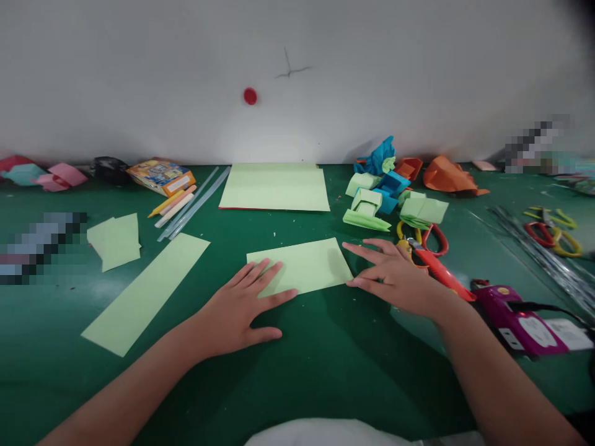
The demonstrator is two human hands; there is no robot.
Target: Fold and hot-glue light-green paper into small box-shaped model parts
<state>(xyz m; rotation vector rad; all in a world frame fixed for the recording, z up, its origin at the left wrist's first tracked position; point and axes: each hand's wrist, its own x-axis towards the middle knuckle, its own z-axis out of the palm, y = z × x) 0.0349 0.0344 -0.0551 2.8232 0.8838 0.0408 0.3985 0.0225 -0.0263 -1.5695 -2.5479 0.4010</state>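
A light green sheet of paper [311,266] lies flat on the green table in front of me. My left hand [246,303] rests on its left end with the fingers spread. At the sheet's right edge is my right hand [390,272], its fingers apart and the fingertips at the paper's corners. A long light green paper strip [146,294] lies slantwise left of my left hand. Scissors with red and yellow handles [434,238] lie just beyond my right hand, partly hidden by it and by folded paper.
A stack of green paper [274,189] lies by the wall. Folded green and blue paper pieces [372,201] are heaped at the back right. A purple power strip [523,322] sits at the right. Glue sticks [199,204], crayons [174,204] and small paper pieces [121,241] lie left.
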